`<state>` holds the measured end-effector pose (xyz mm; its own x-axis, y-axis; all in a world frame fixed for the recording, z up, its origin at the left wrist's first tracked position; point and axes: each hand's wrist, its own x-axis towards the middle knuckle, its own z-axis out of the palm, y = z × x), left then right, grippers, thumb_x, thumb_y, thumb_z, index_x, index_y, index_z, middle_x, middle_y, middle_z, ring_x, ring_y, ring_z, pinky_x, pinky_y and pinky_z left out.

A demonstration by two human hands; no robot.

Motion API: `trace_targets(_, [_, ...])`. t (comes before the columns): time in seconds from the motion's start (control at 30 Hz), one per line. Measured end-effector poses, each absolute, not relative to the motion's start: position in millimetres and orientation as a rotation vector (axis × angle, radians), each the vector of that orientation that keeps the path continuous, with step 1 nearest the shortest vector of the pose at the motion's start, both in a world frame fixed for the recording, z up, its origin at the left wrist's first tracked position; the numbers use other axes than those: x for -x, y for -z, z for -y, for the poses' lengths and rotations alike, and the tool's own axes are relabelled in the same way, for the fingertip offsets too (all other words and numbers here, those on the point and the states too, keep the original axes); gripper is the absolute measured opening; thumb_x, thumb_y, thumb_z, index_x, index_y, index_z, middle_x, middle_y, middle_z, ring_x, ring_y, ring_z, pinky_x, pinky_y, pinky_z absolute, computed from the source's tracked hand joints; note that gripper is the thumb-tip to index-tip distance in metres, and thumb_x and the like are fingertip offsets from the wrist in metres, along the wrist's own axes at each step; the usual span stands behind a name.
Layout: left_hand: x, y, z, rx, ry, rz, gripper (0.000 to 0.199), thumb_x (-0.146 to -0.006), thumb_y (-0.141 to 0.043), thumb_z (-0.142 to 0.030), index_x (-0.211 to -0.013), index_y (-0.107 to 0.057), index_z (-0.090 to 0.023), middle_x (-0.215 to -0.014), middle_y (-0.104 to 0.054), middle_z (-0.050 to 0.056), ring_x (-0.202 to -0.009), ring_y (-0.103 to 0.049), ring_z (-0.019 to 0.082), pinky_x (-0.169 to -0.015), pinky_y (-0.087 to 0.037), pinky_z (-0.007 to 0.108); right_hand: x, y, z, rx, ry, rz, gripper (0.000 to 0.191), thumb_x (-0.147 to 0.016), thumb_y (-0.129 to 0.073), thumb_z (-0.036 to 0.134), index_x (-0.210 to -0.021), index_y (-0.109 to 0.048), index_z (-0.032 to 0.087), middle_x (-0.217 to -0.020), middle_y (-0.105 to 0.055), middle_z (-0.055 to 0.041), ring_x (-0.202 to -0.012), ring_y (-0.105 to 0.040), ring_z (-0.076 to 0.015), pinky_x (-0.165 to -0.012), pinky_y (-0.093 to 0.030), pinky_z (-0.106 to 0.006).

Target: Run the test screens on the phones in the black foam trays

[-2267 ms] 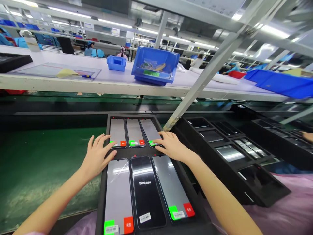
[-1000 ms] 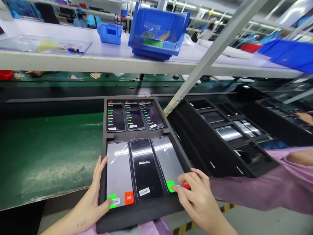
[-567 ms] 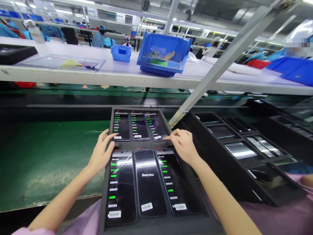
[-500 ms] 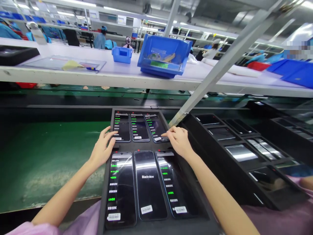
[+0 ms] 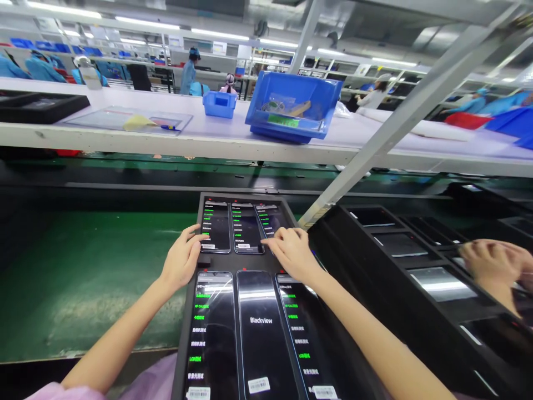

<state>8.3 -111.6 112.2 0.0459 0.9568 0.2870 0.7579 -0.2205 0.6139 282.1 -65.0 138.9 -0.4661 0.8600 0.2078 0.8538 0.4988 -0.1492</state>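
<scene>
A black foam tray (image 5: 216, 262) holds two rows of three phones. My left hand (image 5: 182, 256) rests at the tray's left edge, fingers apart, with a fingertip over the lower part of the back left phone (image 5: 216, 222). My right hand (image 5: 291, 253) has its index finger extended to the lower right edge of the back middle phone (image 5: 246, 222), and it partly covers the back right phone (image 5: 266, 214). In front, the left phone (image 5: 213, 328) and right phone (image 5: 297, 311) show lists of green and white text. The front middle phone (image 5: 261, 344) reads "Blackview".
Another black tray of phones (image 5: 400, 266) lies to the right, with another person's hands (image 5: 493, 266) over it. A slanted metal post (image 5: 366, 155) rises behind my right hand. Blue bins (image 5: 295, 105) stand on the white shelf (image 5: 166, 141) above the green surface (image 5: 104, 266).
My right index finger has shifted left from the back right phone to the back middle one. Another person's hands have appeared over the right-hand tray. The camera view has shifted slightly.
</scene>
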Motion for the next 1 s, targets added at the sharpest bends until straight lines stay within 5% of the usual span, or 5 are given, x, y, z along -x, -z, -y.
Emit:
trace_targets(0.2, [-7.9, -111.7, 111.3, -2.082, -0.955, -1.743, 0.053, -0.091, -0.018, -0.039, -0.108, -0.063, -0.018, -0.134, -0.044, 0.009, -0.109, -0.055, 0.024, -0.092, -0.046, 0.041, -259.8, -134.3, 61.3, 1.324, 0.010, 2.588, 0.045, -0.096, -0.020, 0.032, -0.102, -0.064, 0.024, -0.085, -0.053, -0.0046, -0.087, -0.051, -0.0173, -0.098, -0.023, -0.046])
trace_targets(0.43, [-9.4, -124.5, 109.7, -2.240, -0.690, -1.723, 0.046, -0.091, -0.025, -0.034, -0.111, -0.062, -0.015, -0.143, -0.033, 0.014, -0.126, -0.039, 0.030, -0.106, -0.028, 0.050, -275.1, -137.4, 67.1, 1.355, 0.016, 2.404, 0.042, -0.096, -0.020, 0.035, -0.109, -0.059, 0.024, -0.089, -0.055, -0.0045, -0.089, -0.051, -0.0181, -0.096, -0.023, -0.047])
trace_targets(0.63, [-11.0, -110.9, 135.3, -1.803, -0.908, -1.582, 0.046, -0.090, -0.030, -0.040, -0.129, -0.041, -0.020, -0.147, -0.019, 0.011, -0.133, -0.028, 0.027, -0.106, -0.030, 0.047, -298.7, -143.8, 106.5, 1.377, -0.054, 2.370, 0.043, -0.096, -0.020, 0.033, -0.101, -0.062, 0.026, -0.082, -0.056, -0.0020, -0.085, -0.054, -0.0166, -0.096, -0.022, -0.045])
trace_targets(0.8, [-13.6, -96.9, 178.7, -1.527, -0.938, -1.363, 0.064, -0.083, -0.045, -0.038, -0.140, -0.019, -0.024, -0.152, -0.005, 0.007, -0.139, -0.001, 0.027, -0.112, -0.012, 0.048, -314.7, -141.8, 165.2, 1.317, -0.044, 2.454, 0.039, -0.095, -0.023, 0.027, -0.103, -0.062, 0.026, -0.078, -0.055, -0.0007, -0.080, -0.054, -0.0150, -0.095, -0.022, -0.042])
trace_targets(1.0, [-8.9, -101.9, 215.4, -1.361, -0.872, -1.118, 0.084, -0.076, -0.053, -0.036, -0.143, -0.003, -0.028, -0.153, 0.003, 0.003, -0.139, 0.003, 0.030, -0.111, -0.006, 0.051, -318.2, -137.8, 200.5, 1.085, 0.046, 2.599, 0.033, -0.091, -0.032, 0.021, -0.105, -0.061, 0.027, -0.078, -0.057, 0.0001, -0.076, -0.054, -0.0140, -0.094, -0.022, -0.040])
